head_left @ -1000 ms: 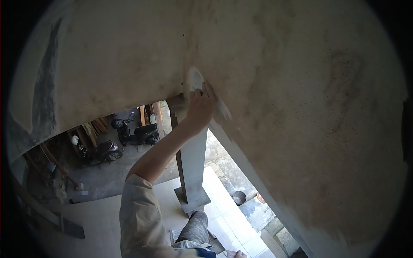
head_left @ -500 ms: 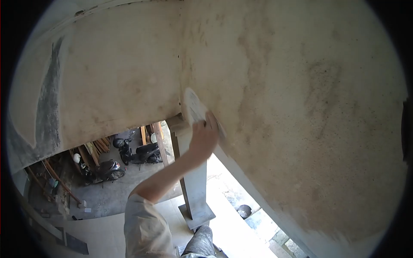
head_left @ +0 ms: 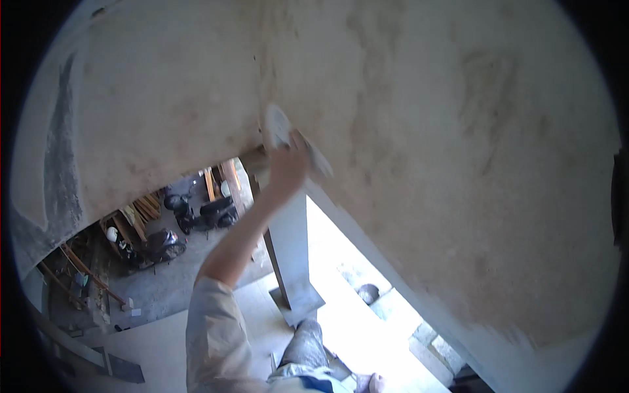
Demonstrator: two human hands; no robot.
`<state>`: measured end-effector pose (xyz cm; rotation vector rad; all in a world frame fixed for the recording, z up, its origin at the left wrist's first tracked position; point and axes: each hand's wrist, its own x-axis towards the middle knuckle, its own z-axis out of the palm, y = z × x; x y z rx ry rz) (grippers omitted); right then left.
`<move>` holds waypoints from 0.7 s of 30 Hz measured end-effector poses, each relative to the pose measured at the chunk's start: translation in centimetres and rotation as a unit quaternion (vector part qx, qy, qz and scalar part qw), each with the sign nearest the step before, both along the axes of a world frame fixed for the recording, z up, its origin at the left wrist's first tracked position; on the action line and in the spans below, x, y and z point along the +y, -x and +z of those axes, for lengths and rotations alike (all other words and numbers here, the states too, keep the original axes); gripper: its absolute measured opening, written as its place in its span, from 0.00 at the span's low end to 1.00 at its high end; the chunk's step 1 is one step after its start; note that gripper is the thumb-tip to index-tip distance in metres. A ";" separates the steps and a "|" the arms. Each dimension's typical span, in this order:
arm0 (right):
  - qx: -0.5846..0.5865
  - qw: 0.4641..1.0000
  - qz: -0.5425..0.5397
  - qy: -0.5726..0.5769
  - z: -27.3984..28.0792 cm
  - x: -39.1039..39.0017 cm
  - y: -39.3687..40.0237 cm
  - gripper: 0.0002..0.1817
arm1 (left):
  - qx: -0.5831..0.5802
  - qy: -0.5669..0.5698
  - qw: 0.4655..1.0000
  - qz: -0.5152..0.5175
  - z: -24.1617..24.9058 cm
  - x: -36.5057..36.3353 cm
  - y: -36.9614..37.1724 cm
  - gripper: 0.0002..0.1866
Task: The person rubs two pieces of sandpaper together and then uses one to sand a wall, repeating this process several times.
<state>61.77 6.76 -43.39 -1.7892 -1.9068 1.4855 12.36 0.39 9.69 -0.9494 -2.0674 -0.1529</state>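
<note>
My left hand [head_left: 288,167] is closed around a plastering trowel [head_left: 278,124], a long flat tool with a pale, rounded end. Its blade lies against the stained beige wall [head_left: 419,164], close to the inner corner and just above the wall's lower edge. The fingers and part of the tool are blurred. My left arm reaches up from the bottom of the view in a light sleeve [head_left: 216,327]. At the bottom edge, a small part of my right hand [head_left: 375,383] shows beside my body, its fingers mostly hidden.
Below the wall's edge stands a grey post [head_left: 289,249] with a flat square end. Far down on the floor are parked motorbikes [head_left: 206,213], stacked timber [head_left: 145,208] and a dark bucket [head_left: 368,293]. A dark grey patch [head_left: 60,157] marks the left wall.
My left hand and the trowel appear higher and further left in the view. The whole scene has shifted the same way as the camera moved. The right hand has come into view below.
</note>
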 end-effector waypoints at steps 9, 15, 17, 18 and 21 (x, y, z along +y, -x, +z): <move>-0.011 0.998 0.006 -0.055 0.8 0.0 -1.4 0.22 | -0.068 -0.026 0.997 -0.013 0.6 0.1 -1.3 0.32; -0.017 0.996 0.008 -0.082 1.7 0.1 -0.9 0.26 | 0.086 -0.034 0.995 0.022 -1.4 0.6 -2.3 0.29; -0.018 0.998 0.003 -0.065 0.9 0.5 0.0 0.26 | 0.064 -0.040 0.997 0.016 -0.2 0.3 -1.2 0.29; -0.029 0.998 0.000 -0.054 0.8 0.3 -0.6 0.26 | 0.042 -0.039 0.998 0.012 -0.4 0.2 -0.8 0.29; -0.019 1.000 0.005 -0.013 1.1 0.7 -1.1 0.25 | -0.041 -0.031 0.998 0.041 -0.5 0.6 4.6 0.31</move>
